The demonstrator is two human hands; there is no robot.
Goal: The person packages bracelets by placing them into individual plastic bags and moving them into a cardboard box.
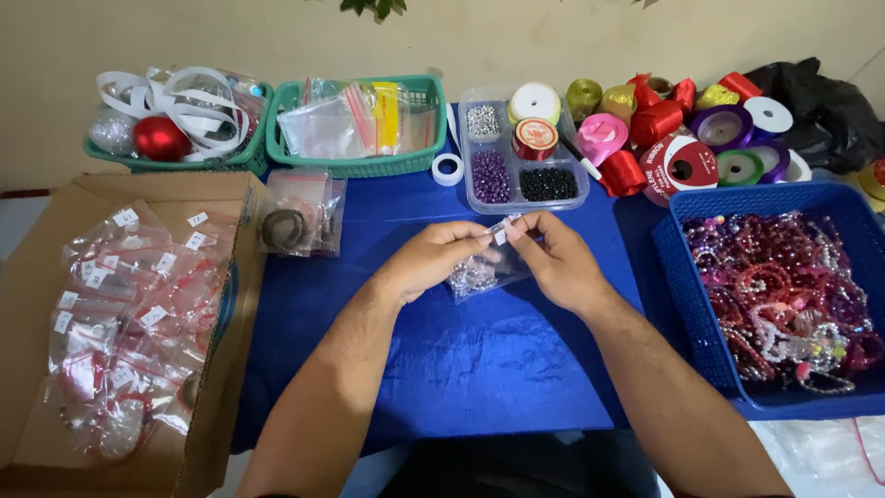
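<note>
The fingers (487, 235) of both hands meet at the top edge of a small clear plastic zip bag (481, 269) holding pale silvery beads, and they are pinched shut on that edge from either side. The left hand (431, 261) grips the bag's upper left corner, the right hand (556, 261) grips its upper right corner, and the two sets of fingertips nearly touch. The bag hangs down from the fingers toward the person, its mouth running left to right between the hands and its beaded body just below and between the palms. Neither hand is clearly nearer; the bag sits midway. All of this is just in front of a clear rectangular plastic compartment tray (524, 152) of silver, purple and black beads, which lies beyond the hands on the bench covered in blue cloth (461, 360). To the right of that tray lies a blue plastic basket (682, 267) of pink and purple beaded bracelets; to its left, an open cardboard box (37, 304) of small packed bags.
</note>
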